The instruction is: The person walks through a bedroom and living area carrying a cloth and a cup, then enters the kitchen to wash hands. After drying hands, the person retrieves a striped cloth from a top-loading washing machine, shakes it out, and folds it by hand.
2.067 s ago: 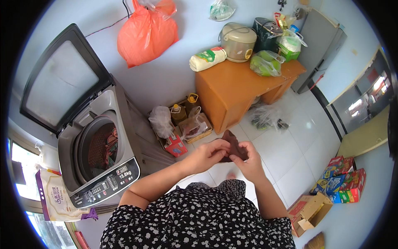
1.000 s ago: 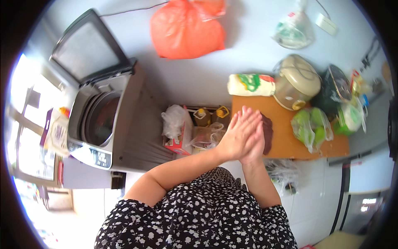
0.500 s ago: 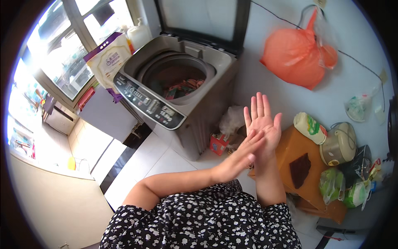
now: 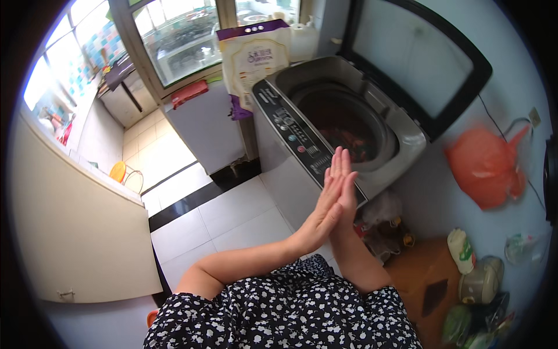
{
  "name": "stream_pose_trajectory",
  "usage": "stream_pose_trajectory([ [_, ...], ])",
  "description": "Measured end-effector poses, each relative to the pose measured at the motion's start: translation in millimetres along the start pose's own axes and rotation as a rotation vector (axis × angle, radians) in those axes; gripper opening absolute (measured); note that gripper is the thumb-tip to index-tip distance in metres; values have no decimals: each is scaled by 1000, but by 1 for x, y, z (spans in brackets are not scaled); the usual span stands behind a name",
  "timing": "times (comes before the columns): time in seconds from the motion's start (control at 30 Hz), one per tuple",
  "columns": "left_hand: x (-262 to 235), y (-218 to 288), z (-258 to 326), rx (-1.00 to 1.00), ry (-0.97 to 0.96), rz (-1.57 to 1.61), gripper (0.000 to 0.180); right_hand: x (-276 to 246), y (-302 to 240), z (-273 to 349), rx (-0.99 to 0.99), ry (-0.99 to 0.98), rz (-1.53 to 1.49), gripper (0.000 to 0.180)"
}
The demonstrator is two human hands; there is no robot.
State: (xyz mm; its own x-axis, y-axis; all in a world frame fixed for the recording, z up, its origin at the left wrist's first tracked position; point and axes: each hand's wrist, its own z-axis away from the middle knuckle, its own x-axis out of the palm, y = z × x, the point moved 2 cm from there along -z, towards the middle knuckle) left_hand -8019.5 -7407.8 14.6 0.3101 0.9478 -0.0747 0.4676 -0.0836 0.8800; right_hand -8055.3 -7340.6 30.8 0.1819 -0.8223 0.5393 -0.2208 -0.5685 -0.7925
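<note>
A white tiled floor (image 4: 235,215) spreads beneath everything. On it stands a grey, boxy top-loading washing machine (image 4: 288,174), its black-framed translucent lid (image 4: 415,55) raised; reddish and dark clothes (image 4: 349,139) lie inside the drum. To the right, near the picture's lower edge, is an orange-brown wooden counter (image 4: 418,262). The person wears a black garment with white flowers (image 4: 279,320).

A bulging orange-red plastic bag (image 4: 482,166) hangs against the pale wall beside the washing machine. On the opposite side, a tall white bag with a purple top band (image 4: 256,61) stands upright by the window.

At the counter's far right side sits a rounded beige-and-grey rice cooker (image 4: 481,282), with a white, green-marked plastic roll (image 4: 461,251) just beside it.

The left hand (image 4: 318,221) and the right hand (image 4: 349,200) are pressed palm to palm, in front of the washing machine as seen from above. Their fingers are straight and extended, gripping nothing. A flat, dark brown cloth (image 4: 435,295) lies on the counter, well apart from both hands.
</note>
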Motion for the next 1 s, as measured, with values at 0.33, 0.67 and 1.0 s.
stream_pose_trajectory([
  [0.33,-148,-45,7,-107,616,41,50,104,99,-9,399,-437,36,66],
  [0.67,-318,-7,91,106,753,1415,65,222,235,-87,781,-287,-741,63],
  [1.0,-582,24,240,-109,1162,1115,18,464,416,-74,1290,-104,-702,21],
])
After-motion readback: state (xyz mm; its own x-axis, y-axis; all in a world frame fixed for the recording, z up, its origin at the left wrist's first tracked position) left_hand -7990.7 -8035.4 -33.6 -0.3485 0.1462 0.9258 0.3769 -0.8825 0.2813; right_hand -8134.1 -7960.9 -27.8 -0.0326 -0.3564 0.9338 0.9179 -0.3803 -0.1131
